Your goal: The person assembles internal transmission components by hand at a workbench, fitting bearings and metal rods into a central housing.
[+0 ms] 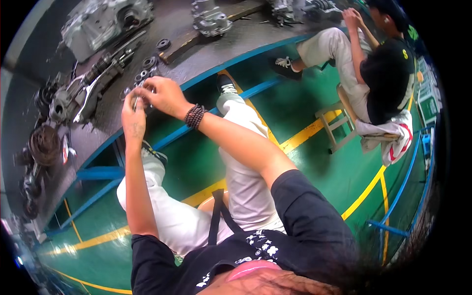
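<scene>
Over the near edge of the bench, my left hand [133, 118] and my right hand [166, 96] meet with bent fingers. Pinched between them is a small shiny metal part [135, 102], mostly covered by the fingers; its kind is not clear. My right wrist wears a dark beaded bracelet. Just beyond my fingers several round metal bearings or gears [149, 63] lie on the bench. Left of the hands sits a gearbox shaft assembly [101, 69] with a bright metal fork-like piece [88, 101].
On the dark bench top [182, 69] stand a large aluminium housing [101, 27], a second casting [210, 18], a wooden strip [189, 45] and brown coiled rings [45, 146]. A blue rail edges the bench. At right a co-worker [383, 78] sits on a stool [337, 125].
</scene>
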Demonstrator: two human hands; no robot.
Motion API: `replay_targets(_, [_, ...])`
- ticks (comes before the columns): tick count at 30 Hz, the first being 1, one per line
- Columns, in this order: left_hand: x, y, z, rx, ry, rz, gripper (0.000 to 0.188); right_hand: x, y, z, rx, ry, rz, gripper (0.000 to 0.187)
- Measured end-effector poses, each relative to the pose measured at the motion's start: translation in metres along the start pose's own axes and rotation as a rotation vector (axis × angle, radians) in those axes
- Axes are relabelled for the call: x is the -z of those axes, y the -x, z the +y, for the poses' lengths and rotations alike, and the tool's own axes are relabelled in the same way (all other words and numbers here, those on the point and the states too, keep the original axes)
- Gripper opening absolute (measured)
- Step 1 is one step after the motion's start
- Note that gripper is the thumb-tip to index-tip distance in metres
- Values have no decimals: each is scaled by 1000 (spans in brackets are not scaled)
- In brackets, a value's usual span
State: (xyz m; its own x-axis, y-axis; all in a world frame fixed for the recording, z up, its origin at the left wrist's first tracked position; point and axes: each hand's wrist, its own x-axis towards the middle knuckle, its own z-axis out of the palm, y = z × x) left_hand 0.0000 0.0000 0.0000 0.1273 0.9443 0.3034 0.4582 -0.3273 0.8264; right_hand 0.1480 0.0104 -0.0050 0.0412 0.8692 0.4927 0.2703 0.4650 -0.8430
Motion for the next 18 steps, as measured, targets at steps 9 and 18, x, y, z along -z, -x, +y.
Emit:
replay_targets(9, [-29, 39, 14, 83, 142, 42, 39, 7, -7, 8, 36, -56, 31, 34])
replay_targets(18, [-35, 92, -14, 218, 423, 116, 48, -12, 18, 34, -16, 143, -300, 33])
